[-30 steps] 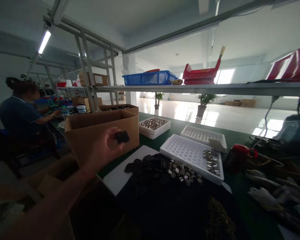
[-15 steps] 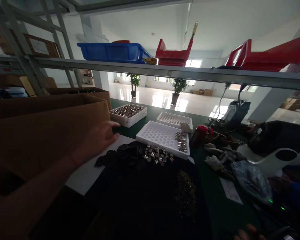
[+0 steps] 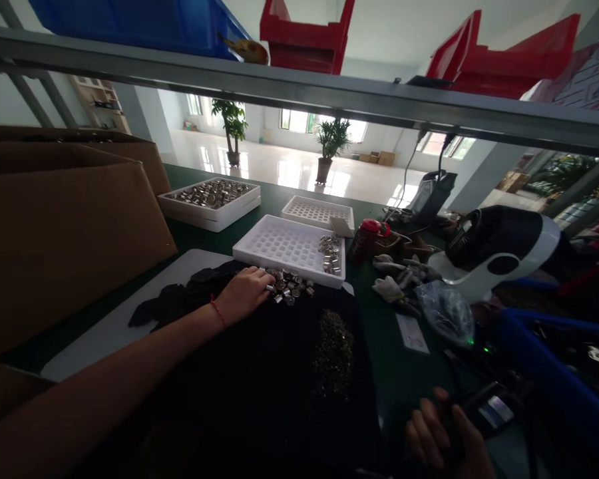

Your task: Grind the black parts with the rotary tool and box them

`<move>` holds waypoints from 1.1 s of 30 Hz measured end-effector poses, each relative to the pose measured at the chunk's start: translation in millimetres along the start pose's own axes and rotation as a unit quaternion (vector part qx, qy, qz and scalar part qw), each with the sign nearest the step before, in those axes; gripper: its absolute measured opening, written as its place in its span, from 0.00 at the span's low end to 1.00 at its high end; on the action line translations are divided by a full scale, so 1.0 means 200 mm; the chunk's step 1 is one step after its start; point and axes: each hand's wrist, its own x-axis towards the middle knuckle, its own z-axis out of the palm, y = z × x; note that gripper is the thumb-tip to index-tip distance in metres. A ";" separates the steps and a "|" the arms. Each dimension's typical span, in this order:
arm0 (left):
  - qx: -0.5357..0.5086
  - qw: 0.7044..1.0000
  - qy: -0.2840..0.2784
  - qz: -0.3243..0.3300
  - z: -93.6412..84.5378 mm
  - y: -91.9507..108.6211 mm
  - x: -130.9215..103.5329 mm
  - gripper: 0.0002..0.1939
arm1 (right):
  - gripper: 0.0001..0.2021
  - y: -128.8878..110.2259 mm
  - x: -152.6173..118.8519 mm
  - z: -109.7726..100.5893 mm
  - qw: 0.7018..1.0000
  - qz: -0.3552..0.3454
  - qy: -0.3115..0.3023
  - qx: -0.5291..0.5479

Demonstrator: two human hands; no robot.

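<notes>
My left hand (image 3: 247, 293), a red string on its wrist, rests at the left edge of a pile of small silver metal cylinders (image 3: 290, 287) on a black cloth (image 3: 259, 379). Its fingers are bent together on a metal cylinder at the pile's edge. At the lower right, my right hand (image 3: 442, 432) is curled around something dark that I cannot make out. Just behind the pile stands a white grid tray (image 3: 274, 246), with several cylinders in its right end. A heap of small brassy bits (image 3: 334, 356) lies on the cloth.
A cardboard box (image 3: 70, 239) stands at the left. Behind are a white tray full of cylinders (image 3: 209, 219) and a smaller grid tray (image 3: 309, 211). To the right are a red bottle (image 3: 364, 241), gloves (image 3: 399, 269), a plastic bag (image 3: 446, 313) and a blue bin (image 3: 544, 372). A shelf (image 3: 289, 90) crosses above.
My left hand has moved from beside the cardboard box down to the pile of cylinders. My right hand has come further into view. The camera view has shifted right and down.
</notes>
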 end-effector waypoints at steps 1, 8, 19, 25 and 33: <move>-0.006 1.000 -0.003 0.002 0.00 -0.01 0.01 0.09 | 0.13 0.00 -0.01 0.02 1.000 -0.006 0.000 0.004; -0.101 0.995 0.020 0.015 -0.03 0.15 -0.12 0.14 | 0.14 -0.01 -0.04 0.09 0.999 -0.023 0.021 0.008; -0.260 0.960 0.099 0.022 0.17 0.72 -0.69 0.13 | 0.16 -0.01 -0.05 0.10 0.999 -0.018 0.039 0.010; -0.278 0.952 0.116 -0.055 0.28 0.69 -0.78 0.31 | 0.17 -0.01 -0.05 0.11 0.999 -0.015 0.040 0.020; -0.296 0.950 0.080 -0.059 0.27 0.69 -0.80 0.41 | 0.13 0.00 -0.04 0.08 0.999 -0.018 0.021 0.025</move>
